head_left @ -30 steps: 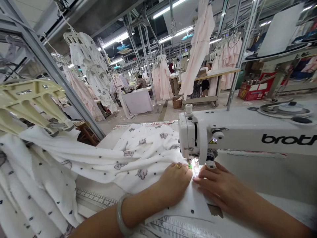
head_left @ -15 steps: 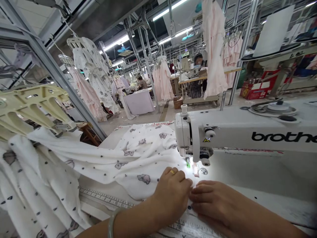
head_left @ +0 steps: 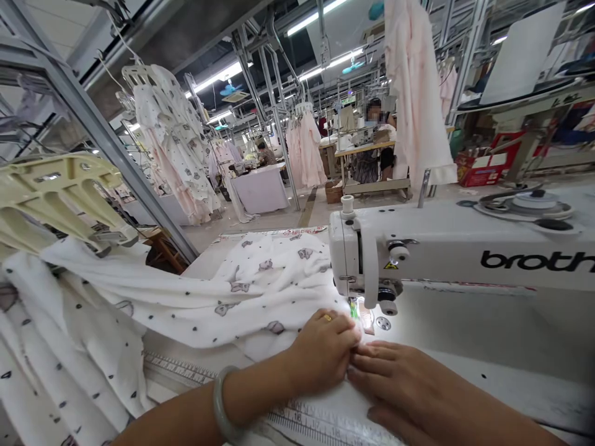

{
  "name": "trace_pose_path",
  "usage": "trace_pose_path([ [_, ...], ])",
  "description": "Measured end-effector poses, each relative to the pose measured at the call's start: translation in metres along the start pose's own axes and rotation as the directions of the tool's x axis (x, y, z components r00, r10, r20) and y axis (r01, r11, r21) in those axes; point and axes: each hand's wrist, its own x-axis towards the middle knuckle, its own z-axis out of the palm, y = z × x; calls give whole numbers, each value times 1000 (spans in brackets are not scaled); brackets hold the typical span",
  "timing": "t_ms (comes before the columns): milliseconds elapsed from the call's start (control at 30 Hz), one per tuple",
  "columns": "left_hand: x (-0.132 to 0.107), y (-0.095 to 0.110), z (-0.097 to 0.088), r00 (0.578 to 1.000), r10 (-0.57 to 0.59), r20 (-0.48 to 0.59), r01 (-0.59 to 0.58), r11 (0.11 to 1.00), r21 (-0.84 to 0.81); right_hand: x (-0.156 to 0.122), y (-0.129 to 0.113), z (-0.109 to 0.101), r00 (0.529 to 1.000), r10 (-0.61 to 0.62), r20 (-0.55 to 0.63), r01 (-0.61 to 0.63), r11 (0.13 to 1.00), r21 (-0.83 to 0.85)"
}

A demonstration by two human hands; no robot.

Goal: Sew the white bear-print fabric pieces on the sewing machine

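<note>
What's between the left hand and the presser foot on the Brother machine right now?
In the head view, white dotted fabric lies between the left hand and the presser foot; the fabric runs up to the foot.

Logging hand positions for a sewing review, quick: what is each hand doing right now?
Left hand: fingers curled on the white fabric; can't tell if it's gripping.
Right hand: open, fingers lying flat on the fabric, holding nothing else.

Pink garments [head_left: 416, 93] hanging overhead; co-worker [head_left: 373, 124] seated at far table [head_left: 365, 147]; red carton [head_left: 476, 170] beyond.
</note>
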Motion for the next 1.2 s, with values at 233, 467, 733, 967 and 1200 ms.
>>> trace_pose_path([
  [233,2,-7,-17,996,-44,72,40,997,64,3,-3,-13,998,-39,-40,37,997,-70],
  [467,-3,14,-13,991,-129,-28,129,992,-12,2,-2,-5,999,-31,25,28,993,113],
  [733,11,2,-5,993,-106,61,107,994,-27,3,2,-10,997,53,53,-58,994,90],
  [967,9,-9,-4,997,-73,-25,71,994,-78,1,18,-12,999,-10,-43,10,1000,-11],
  [1200,-1,-6,0,993,-74,-90,72,997,-19,-6,41,-10,992,52,-114,-68,987,-144],
])
